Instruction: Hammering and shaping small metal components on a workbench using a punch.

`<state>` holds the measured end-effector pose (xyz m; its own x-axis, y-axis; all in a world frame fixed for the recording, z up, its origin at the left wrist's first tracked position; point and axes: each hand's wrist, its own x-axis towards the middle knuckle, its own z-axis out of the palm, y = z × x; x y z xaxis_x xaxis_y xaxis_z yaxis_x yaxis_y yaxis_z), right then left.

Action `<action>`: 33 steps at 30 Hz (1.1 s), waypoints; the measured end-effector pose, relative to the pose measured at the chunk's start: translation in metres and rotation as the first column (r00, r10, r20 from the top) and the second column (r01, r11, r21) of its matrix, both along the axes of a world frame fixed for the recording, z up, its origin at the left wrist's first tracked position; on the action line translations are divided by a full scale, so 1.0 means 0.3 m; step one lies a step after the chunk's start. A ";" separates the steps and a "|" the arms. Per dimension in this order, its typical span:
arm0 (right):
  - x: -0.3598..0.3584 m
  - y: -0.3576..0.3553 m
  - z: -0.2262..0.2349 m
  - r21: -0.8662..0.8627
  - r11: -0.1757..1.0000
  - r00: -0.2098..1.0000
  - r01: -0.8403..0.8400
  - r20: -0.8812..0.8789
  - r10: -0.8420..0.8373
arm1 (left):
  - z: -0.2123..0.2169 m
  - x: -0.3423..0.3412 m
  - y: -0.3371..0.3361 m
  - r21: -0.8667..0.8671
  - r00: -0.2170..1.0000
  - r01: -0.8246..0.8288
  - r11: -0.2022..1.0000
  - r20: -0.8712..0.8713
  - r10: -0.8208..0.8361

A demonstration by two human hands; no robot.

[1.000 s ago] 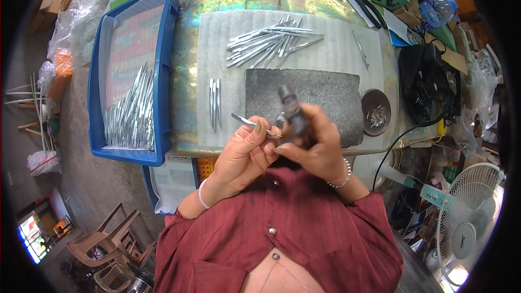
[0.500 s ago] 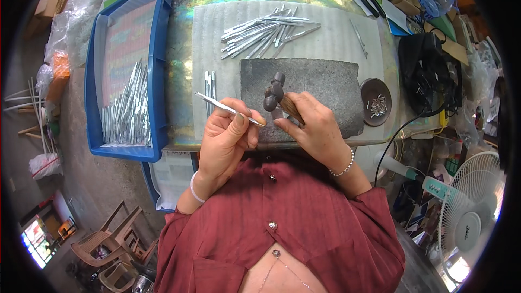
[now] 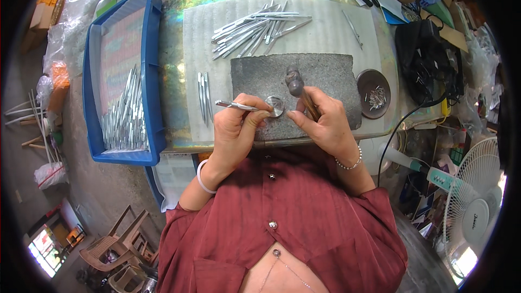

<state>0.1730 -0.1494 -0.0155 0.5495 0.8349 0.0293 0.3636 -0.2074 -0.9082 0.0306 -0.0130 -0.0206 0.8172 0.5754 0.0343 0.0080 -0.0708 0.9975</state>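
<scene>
My left hand [image 3: 237,127] is closed on a slim silver metal piece [image 3: 230,104], pinched between thumb and fingers and lying nearly level. Its inner end reaches a small round shiny metal block [image 3: 275,105] on the dark stone slab [image 3: 331,70]. My right hand [image 3: 324,123] is wrapped round the wooden handle of a hammer [image 3: 293,82]. The dark rounded hammer head is raised over the slab, just right of the metal block and apart from it. Fingers hide part of the handle.
A pile of similar silver pieces [image 3: 247,32] lies beyond the slab, with several more [image 3: 204,97] at its left. A blue tray [image 3: 154,76] holds many others. At right sit a brown bowl [image 3: 365,107] of small pins, a black bag [image 3: 420,65] and a fan [image 3: 472,206].
My left hand has brought the silver piece rightward to the round metal block, which now shows clearly. My right hand has shifted the hammer to the right, uncovering that block.
</scene>
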 end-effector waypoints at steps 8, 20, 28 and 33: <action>0.014 -0.006 -0.004 0.016 1.000 0.992 -0.014 -0.123 0.016 | 0.000 -0.004 0.004 0.036 0.995 0.054 0.998 -0.088 -0.051; 0.013 -0.013 -0.019 0.058 0.998 0.984 0.014 -0.178 -0.003 | 0.014 0.020 0.015 0.204 0.995 0.067 0.977 -0.085 -0.050; 0.016 -0.027 -0.034 0.099 0.994 0.947 0.035 -0.321 -0.002 | 0.019 0.023 0.010 -0.157 0.995 -0.012 0.988 -0.095 -0.003; 0.023 -0.030 -0.020 0.177 0.978 0.783 0.111 -0.622 0.024 | 0.014 0.020 0.004 -0.047 0.996 -0.001 0.999 -0.093 -0.003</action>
<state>0.1799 -0.1586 -0.0215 0.5410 0.8234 -0.1716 -0.2946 -0.0056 -0.9556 0.0365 -0.0117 -0.0165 0.8162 0.5737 -0.0688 0.1005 -0.0238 0.9947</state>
